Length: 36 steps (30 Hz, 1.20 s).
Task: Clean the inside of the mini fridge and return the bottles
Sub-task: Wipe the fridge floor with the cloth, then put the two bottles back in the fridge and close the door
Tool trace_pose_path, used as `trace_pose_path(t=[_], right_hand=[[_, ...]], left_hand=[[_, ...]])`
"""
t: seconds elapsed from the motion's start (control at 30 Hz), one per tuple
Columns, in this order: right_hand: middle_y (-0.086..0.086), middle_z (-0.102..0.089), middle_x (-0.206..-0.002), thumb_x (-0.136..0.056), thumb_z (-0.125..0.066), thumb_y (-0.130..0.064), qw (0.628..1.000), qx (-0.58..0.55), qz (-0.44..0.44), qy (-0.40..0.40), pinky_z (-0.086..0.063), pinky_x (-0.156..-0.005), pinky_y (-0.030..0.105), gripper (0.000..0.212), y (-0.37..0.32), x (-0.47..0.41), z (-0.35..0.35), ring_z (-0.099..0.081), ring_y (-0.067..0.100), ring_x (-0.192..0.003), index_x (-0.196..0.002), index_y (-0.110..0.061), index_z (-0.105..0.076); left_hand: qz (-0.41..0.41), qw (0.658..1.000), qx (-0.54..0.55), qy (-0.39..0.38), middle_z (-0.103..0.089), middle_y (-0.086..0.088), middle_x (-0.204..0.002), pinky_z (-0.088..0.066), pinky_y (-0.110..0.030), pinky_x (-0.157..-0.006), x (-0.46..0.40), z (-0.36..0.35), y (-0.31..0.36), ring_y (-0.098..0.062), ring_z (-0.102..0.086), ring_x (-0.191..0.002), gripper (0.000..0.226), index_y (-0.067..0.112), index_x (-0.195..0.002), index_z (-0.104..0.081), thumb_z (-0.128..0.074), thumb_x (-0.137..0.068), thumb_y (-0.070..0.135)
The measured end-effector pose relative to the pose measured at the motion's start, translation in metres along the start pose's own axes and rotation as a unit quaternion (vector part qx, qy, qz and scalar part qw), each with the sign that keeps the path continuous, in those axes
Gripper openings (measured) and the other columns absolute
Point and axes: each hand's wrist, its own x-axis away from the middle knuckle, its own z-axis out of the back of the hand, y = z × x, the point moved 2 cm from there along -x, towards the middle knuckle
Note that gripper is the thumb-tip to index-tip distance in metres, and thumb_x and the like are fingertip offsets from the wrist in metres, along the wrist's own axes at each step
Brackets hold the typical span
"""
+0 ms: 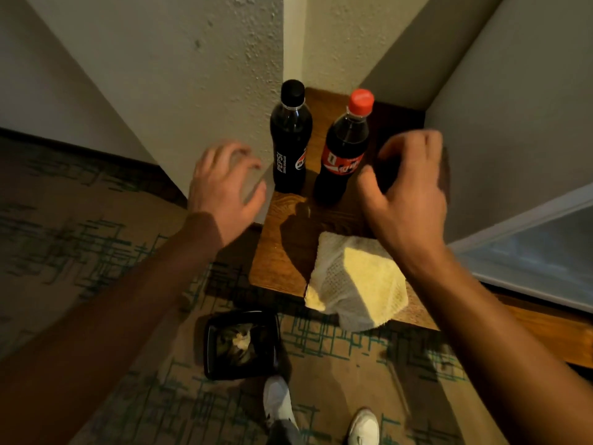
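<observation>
Two dark cola bottles stand upright on a wooden surface (288, 248) in a wall corner: a black-capped Pepsi bottle (290, 139) on the left and a red-capped, red-labelled bottle (345, 149) on the right. My left hand (224, 184) hovers just left of the Pepsi bottle, fingers spread and curled, holding nothing. To the right of the red-capped bottle is my right hand (410, 184), fingers curled and apart, also empty. A folded white and yellow cloth (356, 281) lies on the wood near its front edge. The white fridge door (529, 239) shows at the right.
A black bin (240, 343) with crumpled waste inside stands on the patterned carpet (96, 252) below the wooden top. My two white shoes (279, 399) are at the bottom. Textured walls (192, 75) close in behind and beside the bottles.
</observation>
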Motion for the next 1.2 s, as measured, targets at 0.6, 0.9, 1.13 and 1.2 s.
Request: trace_pose_path(t=[0.6,0.9,1.13,1.2], right_hand=[[0.006,-0.048,-0.147,-0.074,-0.074,-0.027,0.998,0.001,0.067,-0.017,-0.043,-0.106,0.045,0.079,0.003,-0.046,-0.046,-0.045,0.024,-0.136,-0.146,-0.026,-0.041],[0.011,-0.058,-0.128,-0.066,-0.084,-0.019,0.995,-0.077,0.049,0.038,-0.038,-0.1,0.031,0.086,0.01,-0.033,-0.047,-0.051,0.017,-0.114,-0.142,-0.012,-0.045],[0.01,-0.059,-0.112,-0.074,-0.078,-0.016,0.994,-0.105,0.01,-0.022,-0.048,-0.092,0.043,0.057,0.03,-0.018,-0.058,-0.058,0.024,-0.105,-0.124,-0.006,-0.052],[0.01,-0.057,-0.116,-0.076,-0.077,-0.014,0.993,-0.113,0.008,-0.032,-0.048,-0.095,0.039,0.059,0.031,-0.012,-0.056,-0.057,0.021,-0.108,-0.128,-0.006,-0.049]], left_hand=[[0.098,0.982,0.148,-0.057,-0.057,-0.008,-0.136,-0.046,-0.038,-0.093,-0.081,-0.018,0.033,-0.031,-0.056,-0.123,0.073,0.014,-0.141,-0.039,-0.074,-0.082,0.037],[0.119,0.977,0.173,-0.038,-0.053,-0.007,-0.138,-0.042,-0.032,-0.098,-0.059,-0.017,0.03,-0.024,-0.051,-0.128,0.076,0.015,-0.141,-0.04,-0.079,-0.079,0.036],[0.096,0.975,0.191,-0.063,-0.055,0.001,-0.134,-0.048,-0.035,-0.098,-0.037,-0.011,0.034,-0.02,-0.054,-0.124,0.072,0.024,-0.137,-0.043,-0.081,-0.076,0.031],[0.085,0.974,0.197,-0.076,-0.056,0.003,-0.135,-0.05,-0.038,-0.099,-0.031,-0.011,0.039,-0.019,-0.056,-0.124,0.073,0.028,-0.137,-0.043,-0.082,-0.076,0.028]])
